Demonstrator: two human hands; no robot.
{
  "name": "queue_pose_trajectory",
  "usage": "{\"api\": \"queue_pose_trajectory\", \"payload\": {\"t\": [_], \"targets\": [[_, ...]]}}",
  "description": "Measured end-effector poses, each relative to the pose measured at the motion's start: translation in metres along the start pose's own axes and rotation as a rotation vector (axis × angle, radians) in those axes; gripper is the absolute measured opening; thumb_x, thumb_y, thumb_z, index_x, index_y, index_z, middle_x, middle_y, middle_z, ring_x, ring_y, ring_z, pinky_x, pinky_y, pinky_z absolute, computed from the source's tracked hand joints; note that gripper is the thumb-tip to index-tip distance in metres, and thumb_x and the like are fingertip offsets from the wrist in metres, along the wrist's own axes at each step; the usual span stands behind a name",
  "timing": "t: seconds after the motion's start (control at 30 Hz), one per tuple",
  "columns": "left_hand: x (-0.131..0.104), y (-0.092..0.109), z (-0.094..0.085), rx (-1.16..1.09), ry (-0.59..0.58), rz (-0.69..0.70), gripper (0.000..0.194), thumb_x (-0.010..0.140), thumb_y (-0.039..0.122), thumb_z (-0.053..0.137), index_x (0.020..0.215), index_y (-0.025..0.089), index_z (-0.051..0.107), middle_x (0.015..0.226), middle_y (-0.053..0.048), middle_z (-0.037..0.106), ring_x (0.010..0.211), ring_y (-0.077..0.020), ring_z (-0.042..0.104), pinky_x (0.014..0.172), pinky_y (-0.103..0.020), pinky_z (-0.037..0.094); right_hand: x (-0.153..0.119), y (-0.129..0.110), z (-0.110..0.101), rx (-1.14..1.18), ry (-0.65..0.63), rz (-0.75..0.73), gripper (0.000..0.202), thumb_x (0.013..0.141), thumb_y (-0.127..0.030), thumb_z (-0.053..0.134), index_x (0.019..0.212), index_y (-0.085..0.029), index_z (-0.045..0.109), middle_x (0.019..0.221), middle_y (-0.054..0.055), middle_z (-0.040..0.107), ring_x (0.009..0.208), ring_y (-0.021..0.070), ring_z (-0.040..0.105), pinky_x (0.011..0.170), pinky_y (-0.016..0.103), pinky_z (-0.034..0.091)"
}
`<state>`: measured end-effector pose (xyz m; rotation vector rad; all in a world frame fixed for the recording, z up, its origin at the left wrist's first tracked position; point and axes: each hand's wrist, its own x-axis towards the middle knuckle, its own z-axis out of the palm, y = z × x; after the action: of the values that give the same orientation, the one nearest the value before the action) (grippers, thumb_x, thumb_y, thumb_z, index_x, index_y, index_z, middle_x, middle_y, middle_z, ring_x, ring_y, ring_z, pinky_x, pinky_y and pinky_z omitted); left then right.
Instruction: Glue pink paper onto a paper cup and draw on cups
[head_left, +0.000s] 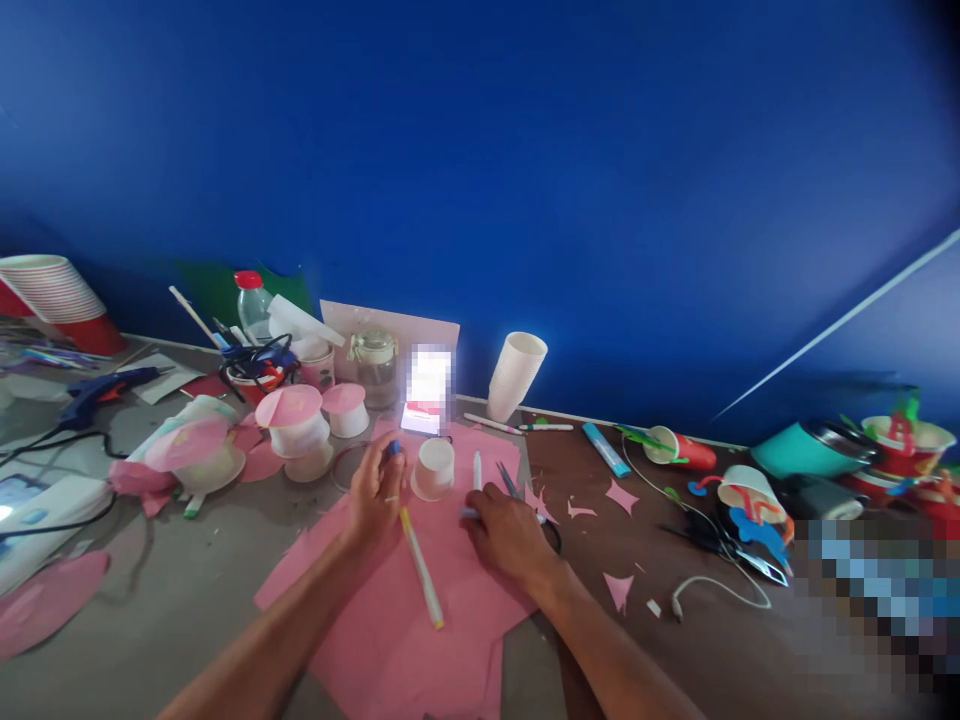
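Observation:
My left hand (377, 487) is closed around a small blue cap (395, 448) that shows at its fingertips. To the right, my right hand (504, 525) is closed, with the end of a pale pen-like thing (469, 513) poking out; the rest is hidden. Between the hands a small white paper cup (434, 467) stands upside down on pink paper sheets (409, 655). A white marker with yellow ends (424, 570) lies below my left hand. Beyond my right hand are a white marker (477, 469) and scissors (508, 479), partly covered by the hand.
A lit phone (427, 390) leans at the back beside stacked white cups (517, 375). On the left are pink-topped cups (291, 420) and a glue gun (112, 388). Pink scraps (621, 497), a white cable (724, 580) and a teal bottle (802, 450) lie on the right.

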<state>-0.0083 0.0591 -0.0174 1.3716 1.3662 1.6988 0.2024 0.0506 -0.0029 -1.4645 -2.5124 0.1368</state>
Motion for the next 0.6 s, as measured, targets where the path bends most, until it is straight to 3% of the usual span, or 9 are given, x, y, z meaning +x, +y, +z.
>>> {"api": "queue_pose_trajectory", "payload": {"t": [0.1,0.27,0.43,0.6], "targets": [[0.004,0.004,0.002,-0.122,0.072,-0.032,0.032,0.094,0.043,0.056,0.116,0.020,0.057,0.080,0.002,0.059,0.057,-0.0090,0.050,0.060,-0.025,0.045,0.000,0.008,0.005,0.079,0.146,0.017,0.022,0.081,-0.010,0.059,0.098,-0.021,0.067,0.092,0.007,0.073,0.071,0.0220,0.070,0.060,0.029,0.049],[0.009,0.008,0.002,-0.294,0.010,-0.131,0.037,0.086,0.045,0.068,0.110,0.021,0.054,0.077,0.003,0.063,0.054,-0.0084,0.050,0.055,-0.023,0.042,0.000,0.019,-0.007,0.347,0.636,0.043,0.034,0.092,-0.016,0.044,0.120,-0.018,0.063,0.102,0.012,0.072,0.085,0.0241,0.070,0.071,0.034,0.055],[0.011,0.012,-0.002,-0.324,-0.088,-0.229,0.040,0.078,0.055,0.073,0.086,0.016,0.065,0.061,0.004,0.054,0.054,-0.0090,0.045,0.054,-0.024,0.037,-0.007,0.009,-0.036,0.664,0.626,-0.022,0.027,0.098,-0.025,0.046,0.106,-0.021,0.071,0.087,0.005,0.071,0.076,0.0197,0.069,0.066,0.030,0.054],[0.013,0.020,-0.004,-0.391,-0.180,-0.317,0.045,0.069,0.060,0.076,0.076,0.016,0.069,0.055,0.003,0.049,0.052,-0.0090,0.039,0.052,-0.024,0.031,-0.012,-0.004,-0.043,0.686,0.621,-0.108,0.026,0.097,-0.022,0.048,0.097,-0.023,0.073,0.083,0.005,0.074,0.076,0.0200,0.070,0.065,0.030,0.054]]}}
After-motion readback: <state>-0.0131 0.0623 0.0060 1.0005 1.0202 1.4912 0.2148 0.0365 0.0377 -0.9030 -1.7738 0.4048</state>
